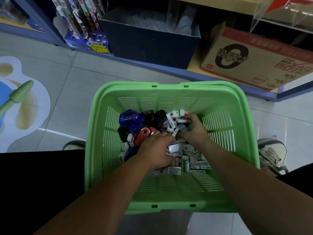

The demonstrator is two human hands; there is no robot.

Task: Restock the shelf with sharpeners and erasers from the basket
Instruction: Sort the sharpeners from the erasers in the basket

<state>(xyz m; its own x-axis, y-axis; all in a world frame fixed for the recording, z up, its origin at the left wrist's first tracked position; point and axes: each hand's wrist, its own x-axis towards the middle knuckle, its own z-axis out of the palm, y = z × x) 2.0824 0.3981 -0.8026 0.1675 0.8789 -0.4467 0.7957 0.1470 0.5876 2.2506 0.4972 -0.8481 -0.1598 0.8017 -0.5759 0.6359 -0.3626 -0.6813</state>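
Note:
A green plastic basket (171, 92) stands on the floor between my feet. Inside lie blue, black and red sharpeners (130, 119) on the left and several small white wrapped erasers (194, 155) on the right. Both my hands are down in the pile. My left hand (156, 150) is curled around a few white erasers near the basket's middle. My right hand (194, 128) grips a bunch of erasers (174, 119) further back, with some sticking out past its fingers.
The bottom shelf runs along the top of the view, holding a dark open box (152, 43), a cardboard carton (250, 60) and a blue display of packaged goods (84, 29). Clear acrylic bins (277, 17) sit above. Tiled floor with a sticker (22, 102) lies left.

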